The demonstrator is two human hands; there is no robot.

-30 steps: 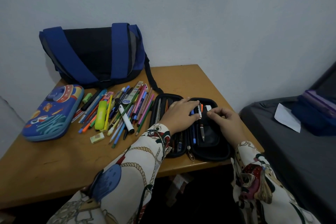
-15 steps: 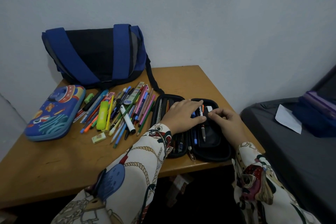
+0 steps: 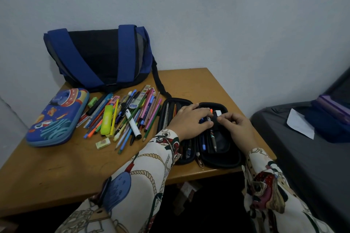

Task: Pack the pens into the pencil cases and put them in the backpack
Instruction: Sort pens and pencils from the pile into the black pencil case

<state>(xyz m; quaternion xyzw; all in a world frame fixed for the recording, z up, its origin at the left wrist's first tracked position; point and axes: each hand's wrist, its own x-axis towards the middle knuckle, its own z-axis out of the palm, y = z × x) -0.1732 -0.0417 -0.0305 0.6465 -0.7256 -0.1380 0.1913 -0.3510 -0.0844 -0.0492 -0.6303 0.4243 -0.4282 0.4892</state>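
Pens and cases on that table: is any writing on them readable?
None can be read.
Pink label in the pen pile: print too blurred.
White marker: dark marks, too small.
Blue pencil case: pictures of planets and a rocket, no legible words.
Backpack: no text shows.

Dim, even light (soft shadows); wide-angle bending at edges.

Home bedroom, wooden desk against plain wall, grey-sheeted bed beside it

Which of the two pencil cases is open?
The black pencil case under both hands lies unzipped with pens inside; the blue space-themed pencil case at the left is closed.
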